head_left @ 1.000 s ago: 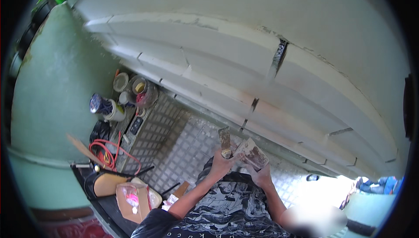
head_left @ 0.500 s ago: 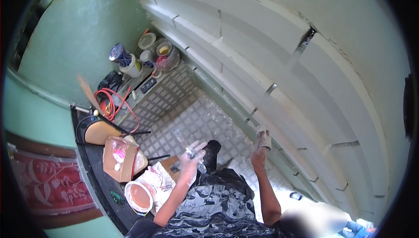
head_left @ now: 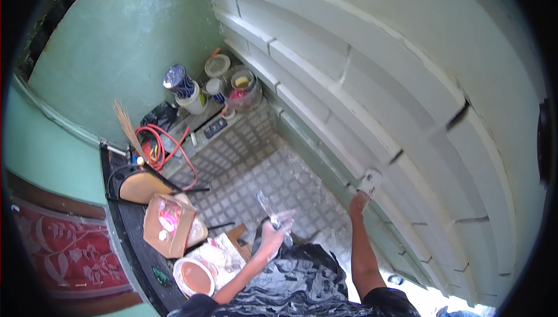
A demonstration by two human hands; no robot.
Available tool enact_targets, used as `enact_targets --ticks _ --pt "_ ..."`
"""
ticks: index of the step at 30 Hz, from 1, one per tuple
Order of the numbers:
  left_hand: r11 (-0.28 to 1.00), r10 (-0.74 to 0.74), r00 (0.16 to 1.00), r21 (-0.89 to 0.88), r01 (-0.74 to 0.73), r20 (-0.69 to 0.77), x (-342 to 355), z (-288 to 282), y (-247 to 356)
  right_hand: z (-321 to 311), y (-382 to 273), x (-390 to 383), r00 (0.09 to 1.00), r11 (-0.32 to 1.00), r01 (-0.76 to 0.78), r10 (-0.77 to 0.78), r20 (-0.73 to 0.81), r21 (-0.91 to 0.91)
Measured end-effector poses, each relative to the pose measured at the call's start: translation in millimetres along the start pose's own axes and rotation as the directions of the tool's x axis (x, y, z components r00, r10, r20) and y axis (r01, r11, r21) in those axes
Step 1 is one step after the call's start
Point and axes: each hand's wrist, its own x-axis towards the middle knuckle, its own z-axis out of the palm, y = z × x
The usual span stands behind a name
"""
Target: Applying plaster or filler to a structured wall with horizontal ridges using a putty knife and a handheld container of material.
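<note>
My left hand, smeared with white, is closed around a narrow putty knife. The knife's whitish blade points up and away over the tiled floor. Out to the right, my right hand grips a flat, white-smeared scraper. This scraper lies at the lower part of the white block-patterned wall; whether its edge presses on the surface I cannot tell. Dark gaps show between some blocks. Left of my left forearm stands a white bucket with pinkish-brown contents, beside a white-smeared board.
An open cardboard box stands on the black bench, near a tan-topped stool. Farther off, a ledge holds a coiled red hose, a power strip, paint buckets and a clear tub. A green wall rises behind.
The view has shifted, so the ledge and bench sit lower and farther right. My right hand has brought the scraper up flatter toward the wall. My left hand still holds the putty knife.
</note>
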Motion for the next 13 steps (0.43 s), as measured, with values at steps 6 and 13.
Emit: enact_targets --ticks 6,13 --pt "0.997 0.039 0.999 -0.068 -0.040 -0.012 38.6 -99.2 27.1 77.2 -126.2 -6.8 0.888 0.932 0.283 -0.165 0.429 -0.227" --pt "0.988 -0.010 0.986 -0.156 -0.016 -0.167 86.1 -225.9 36.6 88.6 -119.6 22.7 0.928 0.894 -0.351 0.373 0.026 -0.277"
